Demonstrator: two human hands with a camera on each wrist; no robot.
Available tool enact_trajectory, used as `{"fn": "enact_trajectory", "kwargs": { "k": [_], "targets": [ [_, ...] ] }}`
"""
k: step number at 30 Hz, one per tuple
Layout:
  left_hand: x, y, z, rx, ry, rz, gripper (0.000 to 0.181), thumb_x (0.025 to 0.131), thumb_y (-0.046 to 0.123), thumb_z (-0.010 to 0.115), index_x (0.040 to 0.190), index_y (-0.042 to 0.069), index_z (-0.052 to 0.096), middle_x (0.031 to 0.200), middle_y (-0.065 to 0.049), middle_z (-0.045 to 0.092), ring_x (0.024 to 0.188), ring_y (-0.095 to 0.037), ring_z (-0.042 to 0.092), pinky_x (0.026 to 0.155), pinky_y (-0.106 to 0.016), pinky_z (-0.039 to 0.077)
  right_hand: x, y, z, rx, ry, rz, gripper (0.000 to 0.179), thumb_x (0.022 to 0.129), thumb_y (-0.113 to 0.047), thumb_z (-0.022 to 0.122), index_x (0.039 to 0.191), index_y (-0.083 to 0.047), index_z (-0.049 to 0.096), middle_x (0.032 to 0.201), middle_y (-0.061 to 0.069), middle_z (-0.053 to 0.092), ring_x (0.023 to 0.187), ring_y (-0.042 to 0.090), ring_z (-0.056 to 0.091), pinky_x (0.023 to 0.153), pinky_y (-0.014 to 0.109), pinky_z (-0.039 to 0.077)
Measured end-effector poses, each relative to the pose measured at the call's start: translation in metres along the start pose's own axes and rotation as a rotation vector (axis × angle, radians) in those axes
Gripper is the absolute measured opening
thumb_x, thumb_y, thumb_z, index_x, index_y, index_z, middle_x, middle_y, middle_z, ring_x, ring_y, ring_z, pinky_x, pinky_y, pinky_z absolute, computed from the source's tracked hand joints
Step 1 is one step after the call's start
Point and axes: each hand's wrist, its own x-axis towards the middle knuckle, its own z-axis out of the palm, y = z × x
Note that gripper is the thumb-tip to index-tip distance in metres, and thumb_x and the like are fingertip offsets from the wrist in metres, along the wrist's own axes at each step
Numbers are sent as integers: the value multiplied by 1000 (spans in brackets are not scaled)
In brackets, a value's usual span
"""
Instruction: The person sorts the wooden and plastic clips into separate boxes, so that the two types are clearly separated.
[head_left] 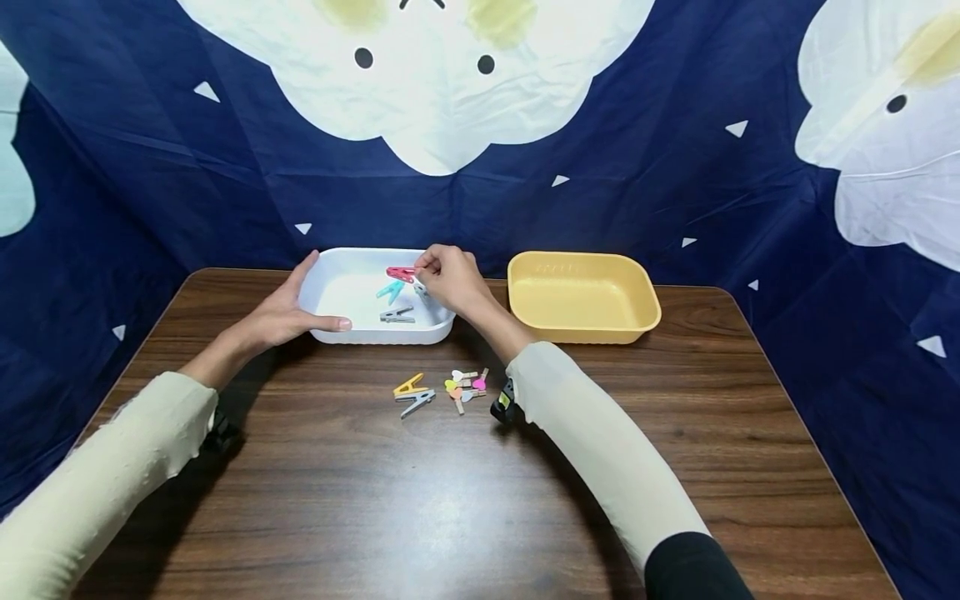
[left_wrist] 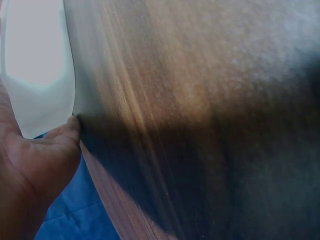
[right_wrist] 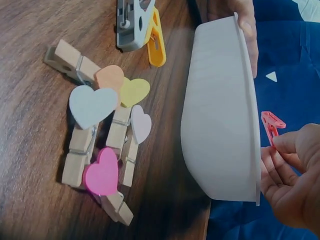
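Note:
A white plastic tray (head_left: 382, 336) sits at the back of the table. My left hand (head_left: 281, 312) grips its left end, thumb along the front side and fingers at the left rim. Over the tray's right part, my right hand (head_left: 453, 279) pinches a pink-red clothespin (head_left: 401, 273) by one end; the right wrist view shows this clothespin (right_wrist: 271, 124) above the rim. Inside lie a turquoise clothespin (head_left: 391, 290), a grey clothespin (head_left: 397, 316) and another greyish one (head_left: 422, 292), partly hidden by my right hand.
In front of the tray lie a yellow clothespin (head_left: 409, 386) and a grey one (head_left: 416, 401). Beside them is a cluster of small wooden clothespins (right_wrist: 75, 150) with coloured hearts. A yellow tray (head_left: 585, 335) stands at the right, near the dark blue curtain (head_left: 637, 200).

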Motion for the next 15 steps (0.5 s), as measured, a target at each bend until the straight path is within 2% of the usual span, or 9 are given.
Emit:
{"fn": "enact_trajectory", "kwargs": {
  "k": [8, 15],
  "targets": [
    [-1, -2, 0, -7, 6, 6, 151, 87, 38, 99, 180, 26, -19, 191, -18, -9, 175, -49, 7, 140, -72, 13, -1, 2, 1, 11, -31, -19, 12, 108, -19, 74, 112, -11, 81, 106, 4, 81, 99, 16, 72, 94, 30, 59],
    [-2, 0, 0, -6, 9, 9, 151, 88, 38, 99, 180, 26, -20, 191, -17, -9, 175, -49, 8, 139, -72, 14, -16, 2, -7, 42, -53, -71, 17, 108, -21, 74, 117, -9, 82, 107, 7, 83, 100, 17, 74, 95, 31, 60]
  ]
}}
